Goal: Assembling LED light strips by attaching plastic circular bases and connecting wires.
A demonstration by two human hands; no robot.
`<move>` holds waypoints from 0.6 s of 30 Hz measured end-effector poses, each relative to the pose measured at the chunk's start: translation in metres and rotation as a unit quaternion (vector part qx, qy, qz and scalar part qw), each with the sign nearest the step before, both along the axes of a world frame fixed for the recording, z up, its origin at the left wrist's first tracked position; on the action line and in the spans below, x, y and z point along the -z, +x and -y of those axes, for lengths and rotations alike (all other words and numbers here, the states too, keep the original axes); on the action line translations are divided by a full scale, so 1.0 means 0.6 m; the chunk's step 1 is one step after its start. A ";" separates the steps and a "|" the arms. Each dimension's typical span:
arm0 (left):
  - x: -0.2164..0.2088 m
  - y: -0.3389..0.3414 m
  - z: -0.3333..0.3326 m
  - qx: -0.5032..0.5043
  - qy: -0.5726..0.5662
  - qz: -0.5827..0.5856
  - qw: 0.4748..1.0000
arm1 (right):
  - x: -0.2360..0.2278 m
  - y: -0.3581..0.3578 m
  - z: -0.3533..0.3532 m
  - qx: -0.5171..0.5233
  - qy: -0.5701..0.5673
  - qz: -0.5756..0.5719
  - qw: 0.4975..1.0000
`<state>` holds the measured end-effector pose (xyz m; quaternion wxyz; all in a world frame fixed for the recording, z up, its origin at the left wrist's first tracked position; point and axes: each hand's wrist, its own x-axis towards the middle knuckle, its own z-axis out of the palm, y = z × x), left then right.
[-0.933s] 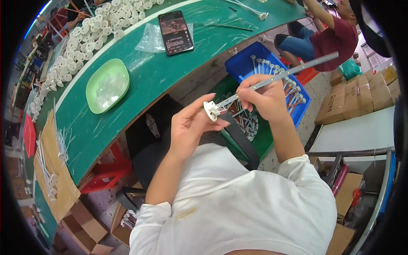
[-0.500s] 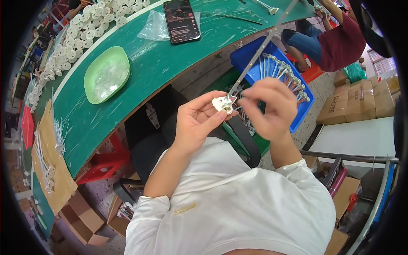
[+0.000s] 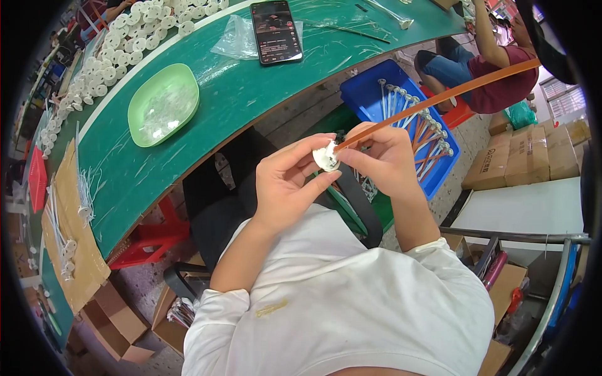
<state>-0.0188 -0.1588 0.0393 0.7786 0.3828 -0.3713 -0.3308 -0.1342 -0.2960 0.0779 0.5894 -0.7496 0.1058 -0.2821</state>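
My left hand [image 3: 285, 182] pinches a small white round plastic piece [image 3: 325, 156] between thumb and fingers, in front of my chest. In my right hand [image 3: 387, 158] is the lower end of a long orange-brown strip [image 3: 439, 98]. The strip's end meets the white piece, and the rest slants up to the right. A small black thing [image 3: 340, 136] shows between the two hands; I cannot tell what it is. How strip and piece join is hidden by my fingers.
A green bench [image 3: 232, 94] curves ahead, bearing a light green bowl [image 3: 133, 119] of clear bits, a phone [image 3: 276, 31] and a heap of white discs [image 3: 128, 44]. A blue bin [image 3: 360, 94] of strips with round ends stands right. Beyond it sits a person [image 3: 501, 75].
A grey strip with holes rose from the white piece before; now an orange-brown strip slants there. My right hand, blurred and apart earlier, has closed on the strip beside my left fingertips.
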 end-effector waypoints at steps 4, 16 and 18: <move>-0.004 0.001 -0.001 -0.012 0.001 0.009 1.000 | -0.007 -0.004 -0.004 -0.007 0.102 -0.045 0.994; 0.006 -0.003 0.007 -0.115 0.049 0.032 0.992 | 0.003 0.014 -0.017 0.212 -0.380 0.052 0.899; 0.004 0.000 0.006 -0.113 0.044 0.025 0.992 | 0.000 0.011 -0.012 0.221 -0.310 0.044 0.924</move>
